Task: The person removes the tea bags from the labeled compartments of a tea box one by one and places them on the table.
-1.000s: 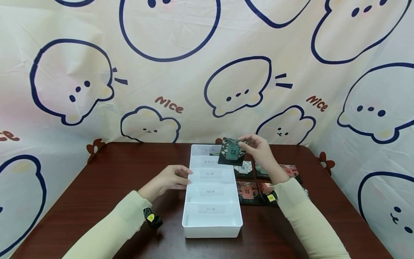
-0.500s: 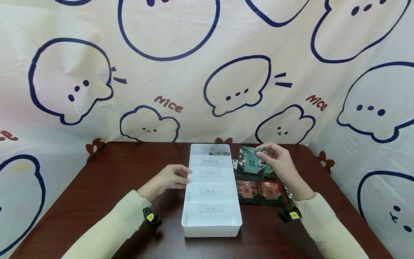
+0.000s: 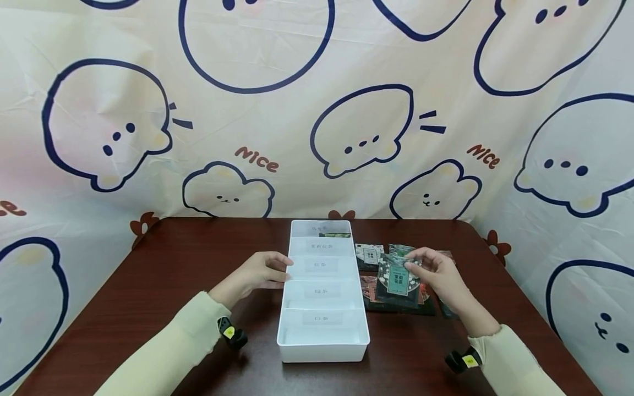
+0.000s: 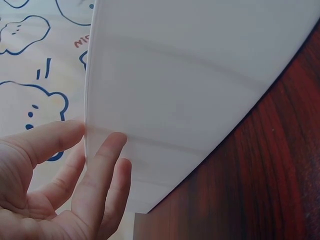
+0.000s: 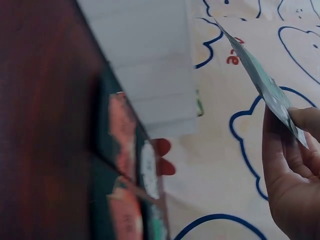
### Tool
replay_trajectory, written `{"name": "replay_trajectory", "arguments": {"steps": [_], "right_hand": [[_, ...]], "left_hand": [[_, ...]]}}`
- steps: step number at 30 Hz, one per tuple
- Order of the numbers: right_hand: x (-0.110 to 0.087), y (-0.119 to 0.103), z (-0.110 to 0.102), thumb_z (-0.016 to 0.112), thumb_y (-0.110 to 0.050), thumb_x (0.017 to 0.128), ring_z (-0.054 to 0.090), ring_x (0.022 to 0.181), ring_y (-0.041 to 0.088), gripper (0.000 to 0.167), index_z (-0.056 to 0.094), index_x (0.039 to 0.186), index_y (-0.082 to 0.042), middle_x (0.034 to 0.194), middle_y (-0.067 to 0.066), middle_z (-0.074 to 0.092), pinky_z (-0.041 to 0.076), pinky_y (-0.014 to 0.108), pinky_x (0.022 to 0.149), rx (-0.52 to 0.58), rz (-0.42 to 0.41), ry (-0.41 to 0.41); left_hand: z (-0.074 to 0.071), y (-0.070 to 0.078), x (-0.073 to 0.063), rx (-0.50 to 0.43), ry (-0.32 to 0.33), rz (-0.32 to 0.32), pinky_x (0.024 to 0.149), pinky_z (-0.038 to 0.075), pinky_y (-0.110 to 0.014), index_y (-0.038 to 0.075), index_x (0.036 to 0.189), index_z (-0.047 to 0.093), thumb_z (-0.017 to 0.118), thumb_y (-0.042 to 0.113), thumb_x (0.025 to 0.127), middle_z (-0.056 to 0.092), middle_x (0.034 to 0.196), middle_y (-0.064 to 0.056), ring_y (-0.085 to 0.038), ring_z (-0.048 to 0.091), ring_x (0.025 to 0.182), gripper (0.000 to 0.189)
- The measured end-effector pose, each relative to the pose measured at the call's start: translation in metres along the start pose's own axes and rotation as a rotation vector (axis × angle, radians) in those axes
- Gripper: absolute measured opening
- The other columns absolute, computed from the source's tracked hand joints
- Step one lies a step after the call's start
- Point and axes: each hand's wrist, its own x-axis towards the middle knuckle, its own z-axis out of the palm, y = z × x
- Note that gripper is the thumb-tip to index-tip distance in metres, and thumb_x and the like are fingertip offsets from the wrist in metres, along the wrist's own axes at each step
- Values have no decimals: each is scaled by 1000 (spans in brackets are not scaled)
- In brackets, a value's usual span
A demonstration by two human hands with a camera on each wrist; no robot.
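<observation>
Fingers of the right hand (image 3: 438, 275) pinch a dark green tea packet (image 3: 397, 279) by its upper edge, holding it upright above the packets lying on the desk (image 3: 173, 275), just right of the white divided tray (image 3: 323, 341). More packets (image 3: 369, 256) lie flat beside the tray's far half, red-toned ones partly hidden behind the held packet. The left hand (image 3: 260, 273) rests relaxed, fingers straight, fingertips touching the tray's left wall beside the third compartment. One packet lies in the tray's farthest compartment. A cartoon-printed cloth (image 3: 317, 104) hangs behind the desk.
</observation>
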Motion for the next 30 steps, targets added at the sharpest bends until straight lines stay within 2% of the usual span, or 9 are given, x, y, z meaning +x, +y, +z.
{"name": "replay_trajectory", "arguments": {"steps": [3,7,11,14,16,22,30], "right_hand": [[-7,11,3,64,-21,94,48,60,23,27,60,112,0,79,-3,58,48,33,55,10,19,-58],[-15,24,11,66,-23,93,44,55,14,27,62,109,-2,81,0,59,47,34,51,23,71,-127],[-22,33,18,67,-26,91,42,57,7,30,62,109,-3,99,7,59,45,31,52,22,152,-187],[-25,36,22,68,-26,91,46,61,7,33,60,110,-1,100,8,58,49,30,55,43,185,-241],[-26,37,25,68,-26,91,48,63,7,34,59,110,0,91,6,58,51,29,57,41,203,-271],[-27,42,31,70,-25,90,53,63,8,30,60,104,0,87,6,59,53,29,55,-13,186,-325],[-26,46,37,71,-20,88,58,65,9,23,62,99,-2,88,7,61,54,28,57,-112,134,-332]], "left_hand": [[0,0,0,-7,-3,0,85,57,-45,-1,113,63,74,-1,81,58,107,-18,-20,65,82,34],[0,-1,1,-2,-2,5,85,57,-45,-1,114,63,74,-1,81,58,107,-18,-20,65,82,34],[0,-1,1,4,-2,8,84,57,-45,-1,114,63,74,0,82,58,107,-18,-20,65,82,35],[0,-1,1,9,-2,11,85,57,-45,-1,115,63,74,0,82,58,108,-18,-20,65,82,35],[0,-1,0,9,-1,10,85,57,-45,-1,115,63,74,0,81,58,108,-18,-21,65,83,35],[0,-1,0,12,-2,9,85,57,-46,-1,114,62,74,1,81,58,108,-18,-21,65,83,35],[0,-1,1,-11,-10,9,86,56,-47,-3,115,62,74,-2,81,58,107,-18,-20,66,82,36]]}}
